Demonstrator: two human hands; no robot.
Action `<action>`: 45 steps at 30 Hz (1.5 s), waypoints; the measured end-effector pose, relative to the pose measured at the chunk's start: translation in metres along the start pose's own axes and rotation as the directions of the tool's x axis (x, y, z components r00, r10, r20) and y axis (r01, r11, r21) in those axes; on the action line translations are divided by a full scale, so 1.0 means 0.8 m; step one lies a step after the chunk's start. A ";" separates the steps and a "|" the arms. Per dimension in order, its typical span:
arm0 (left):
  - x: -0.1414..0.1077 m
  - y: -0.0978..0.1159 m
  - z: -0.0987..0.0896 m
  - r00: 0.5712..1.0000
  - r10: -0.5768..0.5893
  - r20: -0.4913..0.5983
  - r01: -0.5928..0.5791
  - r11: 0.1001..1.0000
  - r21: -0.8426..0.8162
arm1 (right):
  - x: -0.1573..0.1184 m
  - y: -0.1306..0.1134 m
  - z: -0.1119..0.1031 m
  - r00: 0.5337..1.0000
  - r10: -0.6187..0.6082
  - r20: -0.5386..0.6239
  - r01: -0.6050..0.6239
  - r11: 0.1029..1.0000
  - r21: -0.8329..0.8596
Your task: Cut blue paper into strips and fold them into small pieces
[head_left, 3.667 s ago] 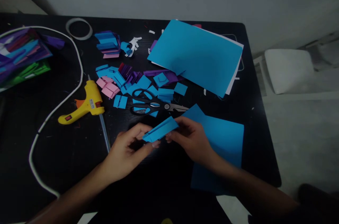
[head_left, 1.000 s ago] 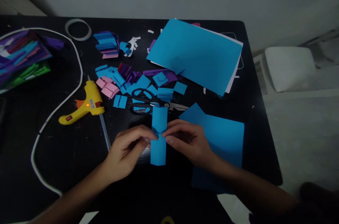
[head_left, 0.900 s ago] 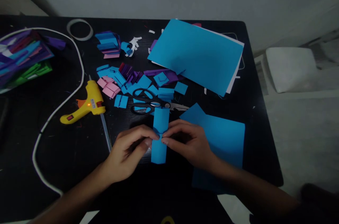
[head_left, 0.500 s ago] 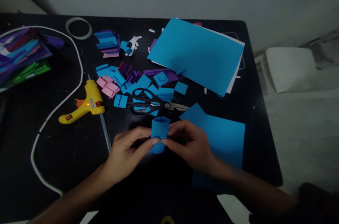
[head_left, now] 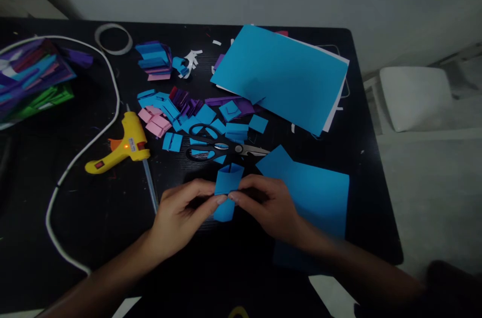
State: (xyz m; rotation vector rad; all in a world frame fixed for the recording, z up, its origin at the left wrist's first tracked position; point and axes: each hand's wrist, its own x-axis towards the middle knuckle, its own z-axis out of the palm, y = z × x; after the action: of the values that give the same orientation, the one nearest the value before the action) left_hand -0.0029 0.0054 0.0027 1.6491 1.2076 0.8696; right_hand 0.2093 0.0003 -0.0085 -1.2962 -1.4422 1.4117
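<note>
A folded blue paper piece (head_left: 229,180) is pinched between both hands near the table's front edge. My left hand (head_left: 181,215) grips its left side, with thumb and forefinger closed at the fold. On the opposite side, my right hand (head_left: 273,207) pinches the same fold, the thumbs almost touching. A flap of the paper hangs below the thumbs. Just beyond the paper lie black-handled scissors (head_left: 222,147), closed, on small blue pieces. Blue sheets (head_left: 320,192) lie partly under my right hand and forearm.
A yellow glue gun (head_left: 131,142) with a lit orange light lies left, near a white cable (head_left: 50,207). Folded pink pieces (head_left: 154,121), a tape roll (head_left: 113,39), a large blue sheet (head_left: 282,74) and a bag of coloured paper (head_left: 33,77) are farther back.
The lower flap of the held paper has swung slightly downward, and its upper part has tilted a little. My right fingers have shifted slightly lower. Both hands keep their pinch.
</note>
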 end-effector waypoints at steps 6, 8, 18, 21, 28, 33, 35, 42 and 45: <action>0.000 -0.002 0.000 0.998 -0.052 0.022 0.053 0.996 -0.072 | 0.000 0.000 0.000 0.999 -0.042 0.010 0.042 0.999 -0.032; 0.000 -0.003 0.001 0.998 -0.063 0.026 0.065 0.994 -0.088 | 0.001 0.000 0.000 0.998 -0.057 0.004 0.057 0.998 -0.033; 0.005 0.001 -0.002 0.993 -0.067 0.093 0.078 0.990 -0.120 | 0.001 -0.002 0.001 0.999 -0.034 0.008 0.034 0.999 -0.007; 0.005 0.001 -0.002 0.996 -0.048 0.077 0.053 0.997 -0.064 | 0.001 -0.001 0.002 0.999 -0.051 -0.013 0.050 0.999 -0.018; 0.004 0.000 -0.001 0.998 -0.029 0.052 0.031 0.999 -0.035 | 0.000 0.000 0.004 0.999 -0.045 -0.024 0.045 0.999 -0.025; 0.005 0.000 -0.001 0.998 -0.012 0.059 0.015 0.999 -0.043 | -0.001 -0.001 0.005 1.000 -0.015 -0.023 0.015 0.999 0.031; 0.005 -0.001 -0.001 0.998 -0.007 0.059 0.010 0.999 -0.051 | -0.002 -0.001 0.006 1.000 -0.003 -0.026 0.004 0.999 0.041; 0.001 -0.005 -0.001 0.997 0.039 0.070 -0.038 0.999 -0.008 | -0.002 -0.001 0.009 0.998 0.023 -0.054 -0.020 0.999 0.048; 0.001 -0.005 0.000 0.997 0.038 0.069 -0.037 0.999 -0.019 | -0.001 -0.002 0.007 0.999 -0.002 -0.053 0.003 1.000 0.024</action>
State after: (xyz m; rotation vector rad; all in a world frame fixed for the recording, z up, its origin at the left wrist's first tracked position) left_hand -0.0040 0.0063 -0.0013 1.6790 1.1214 0.8370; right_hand 0.2037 -0.0014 -0.0078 -1.3066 -1.3872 1.3783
